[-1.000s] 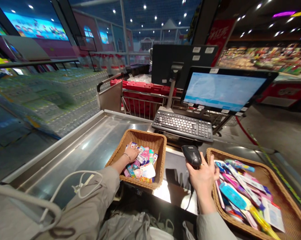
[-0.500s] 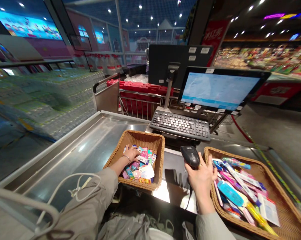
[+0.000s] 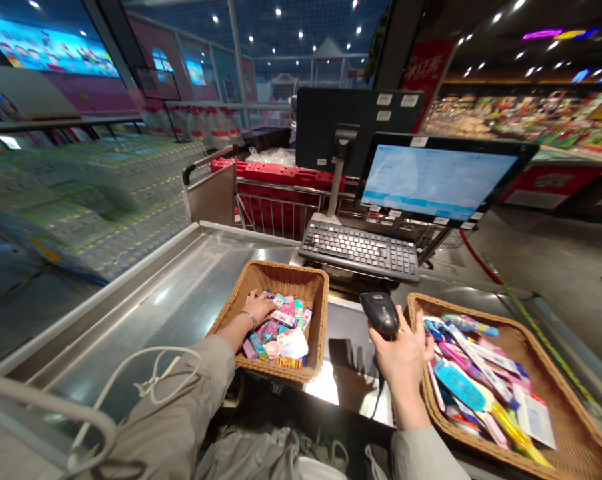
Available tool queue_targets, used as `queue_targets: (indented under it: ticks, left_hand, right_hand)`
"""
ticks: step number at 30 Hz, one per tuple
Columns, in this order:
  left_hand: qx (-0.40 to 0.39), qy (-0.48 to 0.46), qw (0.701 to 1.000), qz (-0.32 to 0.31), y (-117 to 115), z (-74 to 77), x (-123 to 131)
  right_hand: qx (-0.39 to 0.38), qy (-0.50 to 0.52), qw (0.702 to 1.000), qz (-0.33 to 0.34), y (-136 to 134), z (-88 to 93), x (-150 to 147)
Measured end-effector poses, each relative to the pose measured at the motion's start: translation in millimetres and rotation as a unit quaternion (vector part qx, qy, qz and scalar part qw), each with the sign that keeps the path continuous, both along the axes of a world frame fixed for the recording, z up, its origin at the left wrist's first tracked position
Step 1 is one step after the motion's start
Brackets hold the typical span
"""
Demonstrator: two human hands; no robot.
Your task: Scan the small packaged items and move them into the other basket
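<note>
My left hand (image 3: 259,309) reaches into a wicker basket (image 3: 325,320) standing on the metal counter. Its fingers are spread over a heap of small colourful packets (image 3: 291,340), and the fingertips partly disappear among them. A thin bracelet circles that wrist. To the right, my right hand (image 3: 405,353) grips a black barcode scanner (image 3: 379,312) from underneath, with some fingers lifted away from it. The scanner is above the counter, between the two baskets. Beside this hand is a larger wicker basket (image 3: 575,400) containing a blue brush (image 3: 461,385), toothbrush-like packs and a yellow-handled item (image 3: 518,437).
Behind the baskets sits a black keyboard (image 3: 358,250), below a lit monitor (image 3: 435,177). A second screen (image 3: 358,130) shows its back. A metal cart (image 3: 275,212) stands beyond the counter. A white cable (image 3: 151,350) loops near my left sleeve. Stacked bottle packs (image 3: 105,200) are at left.
My left hand has shifted slightly left over the packets. The right hand keeps its hold on the barcode scanner, and the whole view has moved a little.
</note>
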State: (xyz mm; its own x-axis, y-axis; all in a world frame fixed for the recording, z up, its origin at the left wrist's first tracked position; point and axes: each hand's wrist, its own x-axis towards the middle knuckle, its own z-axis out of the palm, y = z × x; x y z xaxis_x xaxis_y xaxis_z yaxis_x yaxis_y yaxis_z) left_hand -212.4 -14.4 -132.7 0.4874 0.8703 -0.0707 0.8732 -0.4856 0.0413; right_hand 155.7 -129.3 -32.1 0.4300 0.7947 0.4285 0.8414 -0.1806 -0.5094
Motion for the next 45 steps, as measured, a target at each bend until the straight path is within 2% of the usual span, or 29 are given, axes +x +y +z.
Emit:
queue_targets:
  ticks: [7,11,16,21,26,32,45]
  left_hand:
    - [0.043,0.025,0.998,-0.026,0,-7.0,13]
    - [0.067,0.031,0.996,-0.043,-1,-3.4,22]
    - [0.108,0.018,0.992,-0.062,-2,13.5,32]
    - [0.159,-0.017,0.986,-0.038,-4,32.7,39]
    - [0.196,-0.049,0.979,-0.018,-4,45.1,44]
    - [0.251,-0.066,0.965,-0.028,-3,60.9,56]
    - [0.302,-0.089,0.949,-0.03,-5,99.8,96]
  right_hand:
    - [0.012,0.001,1.0,0.003,-1,2.4,-2]
    - [0.021,0.008,1.0,0.005,-1,2.6,-2]
    - [0.017,0.0,1.0,0.003,-2,3.5,-4]
    - [0.012,-0.005,1.0,0.004,-2,1.4,-4]
    - [0.006,-0.023,1.0,0.01,-2,1.0,-5]
    - [0.013,-0.028,0.999,0.02,-4,4.4,-8]
    - [0.016,-0.057,0.998,0.033,-6,9.5,-11]
